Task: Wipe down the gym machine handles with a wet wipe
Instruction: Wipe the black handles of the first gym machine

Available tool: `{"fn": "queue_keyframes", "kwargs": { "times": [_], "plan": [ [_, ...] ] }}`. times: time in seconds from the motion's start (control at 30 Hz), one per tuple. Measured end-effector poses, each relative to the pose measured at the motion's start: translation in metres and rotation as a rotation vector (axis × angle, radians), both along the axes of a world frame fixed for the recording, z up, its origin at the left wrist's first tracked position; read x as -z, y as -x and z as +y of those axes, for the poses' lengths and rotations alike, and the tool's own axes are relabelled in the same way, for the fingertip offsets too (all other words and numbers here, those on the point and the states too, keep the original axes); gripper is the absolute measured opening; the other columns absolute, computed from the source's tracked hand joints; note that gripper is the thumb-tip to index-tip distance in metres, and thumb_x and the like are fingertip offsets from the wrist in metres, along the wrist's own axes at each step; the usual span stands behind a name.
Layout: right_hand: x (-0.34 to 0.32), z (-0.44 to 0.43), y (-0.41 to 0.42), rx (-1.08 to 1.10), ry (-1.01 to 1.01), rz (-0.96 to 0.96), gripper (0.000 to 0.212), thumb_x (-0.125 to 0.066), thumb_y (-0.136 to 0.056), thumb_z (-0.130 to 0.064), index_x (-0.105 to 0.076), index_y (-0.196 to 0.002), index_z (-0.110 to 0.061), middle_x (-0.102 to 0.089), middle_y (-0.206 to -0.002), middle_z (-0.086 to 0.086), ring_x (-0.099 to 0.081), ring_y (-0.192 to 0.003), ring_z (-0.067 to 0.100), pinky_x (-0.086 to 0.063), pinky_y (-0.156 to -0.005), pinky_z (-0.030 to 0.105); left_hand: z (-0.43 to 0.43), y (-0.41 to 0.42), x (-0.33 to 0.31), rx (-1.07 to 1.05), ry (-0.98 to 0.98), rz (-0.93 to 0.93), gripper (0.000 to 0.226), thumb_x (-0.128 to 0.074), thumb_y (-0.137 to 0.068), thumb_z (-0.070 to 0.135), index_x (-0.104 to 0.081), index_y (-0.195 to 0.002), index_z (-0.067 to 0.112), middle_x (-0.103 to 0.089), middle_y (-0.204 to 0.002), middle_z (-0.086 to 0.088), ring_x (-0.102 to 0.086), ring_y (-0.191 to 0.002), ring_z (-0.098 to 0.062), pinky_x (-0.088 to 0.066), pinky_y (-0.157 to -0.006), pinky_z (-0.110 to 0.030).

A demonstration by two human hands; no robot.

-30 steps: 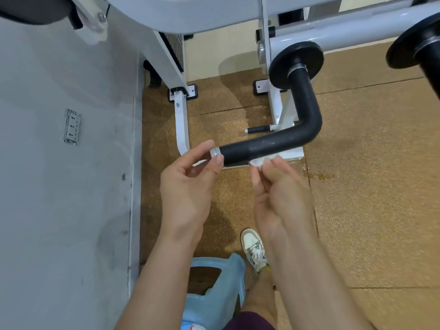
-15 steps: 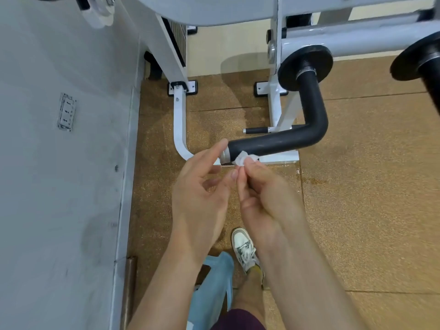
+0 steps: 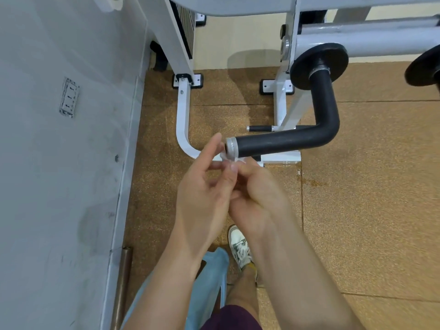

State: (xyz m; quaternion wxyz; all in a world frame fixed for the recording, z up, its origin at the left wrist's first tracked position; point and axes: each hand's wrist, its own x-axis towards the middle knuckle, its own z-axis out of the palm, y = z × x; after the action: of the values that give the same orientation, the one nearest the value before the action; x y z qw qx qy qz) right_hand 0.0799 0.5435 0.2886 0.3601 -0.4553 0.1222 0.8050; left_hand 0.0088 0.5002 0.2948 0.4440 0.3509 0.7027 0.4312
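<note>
Looking down past the body, the nearest items are a pair of maroon fabric shorts (image 3: 228, 317) at the bottom edge, a light blue plastic object (image 3: 212, 277) of unclear kind beside the leg, and a white laced sneaker (image 3: 239, 246) planted on the brown speckled rubber floor (image 3: 369, 198). A brown metal pipe (image 3: 122, 282) lies along the foot of the grey painted wall (image 3: 59, 175) on the left.

Both forearms extend forward, and the hands meet just below the free end of the handle. The right hand (image 3: 257, 194) has its fingers (image 3: 247, 170) curled and pinches the white crumpled wet wipe (image 3: 239, 160). The wet wipe sits directly under, and touching, the silver metal end cap (image 3: 230, 147) of the handle. The left hand (image 3: 204, 184) touches the right hand. Its index finger is straight and points up beside the end cap; its other fingers are loosely bent. Its thumb lies at the wet wipe, but whether it grips the wet wipe cannot be determined.

The black foam-covered L-shaped handle (image 3: 285, 141) runs right from the end cap, bends upward in the frame and ends at a black round flange (image 3: 319, 65) on the white tubular steel machine frame (image 3: 183, 125). A second black round disc (image 3: 423, 67) shows at the right edge. A grey wall socket (image 3: 69, 97) is set in the wall, well apart from the hands.
</note>
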Motion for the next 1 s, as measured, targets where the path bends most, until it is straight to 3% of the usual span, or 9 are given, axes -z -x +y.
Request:
{"fn": "queue_keyframes", "kwargs": {
  "times": [0.1,0.2,0.37,0.53,0.67,0.77,0.83,0.9,1.0],
  "plan": [
    [-0.001,-0.004,0.0,0.017,-0.017,0.013,0.024,-0.045,-0.09,0.007,-0.064,-0.102,0.001,-0.067,-0.09,0.013,-0.064,-0.069,0.013,-0.05,-0.07,0.023,0.004,0.001,0.002,-0.024,0.056,-0.039,0.047,-0.063,-0.091,0.025,-0.051,-0.136,0.025,-0.064,-0.119,0.007,-0.062,-0.103,0.005,-0.05,-0.086,-0.015],
    [-0.004,-0.017,-0.008,0.071,-0.02,0.011,0.024,-0.05,-0.092,0.0,-0.066,-0.11,0.003,-0.07,-0.095,0.011,-0.062,-0.068,0.007,-0.046,-0.06,0.013,0.005,-0.005,-0.006,-0.033,0.047,-0.194,0.029,-0.057,-0.094,0.014,-0.064,-0.119,0.026,-0.073,-0.101,-0.001,-0.068,-0.086,-0.004,-0.052,-0.072,-0.013],
    [0.002,-0.007,0.001,0.112,-0.003,-0.057,0.022,-0.051,-0.087,0.008,-0.068,-0.098,0.002,-0.067,-0.086,0.013,-0.063,-0.076,0.017,-0.051,-0.076,0.023,0.01,-0.015,-0.006,-0.118,0.034,-0.35,0.029,-0.052,-0.094,0.003,-0.067,-0.105,0.024,-0.075,-0.098,0.003,-0.069,-0.093,-0.005,-0.052,-0.08,-0.016],
    [-0.01,-0.014,-0.006,0.064,-0.026,-0.145,0.015,-0.059,-0.084,0.004,-0.069,-0.096,0.006,-0.069,-0.071,0.008,-0.059,-0.054,0.006,-0.045,-0.051,0.012,0.007,-0.015,-0.003,-0.165,0.111,-0.579,0.017,-0.057,-0.092,0.011,-0.073,-0.097,0.012,-0.072,-0.093,-0.011,-0.066,-0.085,-0.012,-0.051,-0.081,-0.024],
    [-0.006,-0.008,0.007,0.059,0.011,-0.158,0.017,-0.055,-0.086,0.008,-0.069,-0.094,0.003,-0.066,-0.067,0.009,-0.06,-0.053,0.011,-0.049,-0.05,0.017,0.008,-0.017,-0.001,-0.274,0.092,-0.521,0.023,-0.055,-0.092,0.005,-0.074,-0.088,0.017,-0.074,-0.089,-0.01,-0.07,-0.082,-0.013,-0.055,-0.078,-0.023],
    [-0.01,-0.011,0.002,-0.052,-0.049,-0.171,0.021,-0.053,-0.088,0.004,-0.066,-0.104,0.007,-0.062,-0.078,0.013,-0.058,-0.061,0.014,-0.047,-0.056,0.021,0.006,-0.018,-0.003,-0.291,0.086,-0.448,0.026,-0.057,-0.092,0.009,-0.075,-0.081,0.024,-0.067,-0.079,-0.014,-0.058,-0.063,-0.012,-0.048,-0.062,-0.021],
    [-0.014,-0.016,-0.008,-0.125,-0.123,-0.189,0.022,-0.052,-0.09,0.0,-0.067,-0.105,0.007,-0.061,-0.082,0.012,-0.053,-0.065,0.012,-0.041,-0.06,0.022,0.002,-0.016,-0.003,-0.309,0.087,-0.434,0.023,-0.058,-0.093,0.015,-0.076,-0.081,0.023,-0.056,-0.086,-0.01,-0.044,-0.07,-0.021,-0.038,-0.062,-0.027],
    [-0.022,-0.018,-0.016,-0.201,-0.214,-0.209,0.02,-0.052,-0.09,0.001,-0.07,-0.098,0.004,-0.062,-0.08,0.01,-0.053,-0.068,0.012,-0.041,-0.062,0.022,0.002,-0.013,-0.001,-0.337,0.101,-0.453,0.019,-0.058,-0.093,0.017,-0.073,-0.084,0.009,-0.057,-0.084,-0.012,-0.048,-0.075,-0.023,-0.039,-0.063,-0.031],
    [-0.034,-0.013,-0.02,-0.433,-0.379,-0.369,0.017,-0.055,-0.089,-0.006,-0.071,-0.085,-0.002,-0.065,-0.074,0.007,-0.057,-0.068,0.016,-0.043,-0.059,0.02,0.008,-0.008,0.001,-0.38,0.156,-0.557,0.024,-0.054,-0.094,0.014,-0.069,-0.079,0.003,-0.06,-0.061,-0.009,-0.056,-0.052,-0.015,-0.044,-0.046,-0.021]
  ]
}}
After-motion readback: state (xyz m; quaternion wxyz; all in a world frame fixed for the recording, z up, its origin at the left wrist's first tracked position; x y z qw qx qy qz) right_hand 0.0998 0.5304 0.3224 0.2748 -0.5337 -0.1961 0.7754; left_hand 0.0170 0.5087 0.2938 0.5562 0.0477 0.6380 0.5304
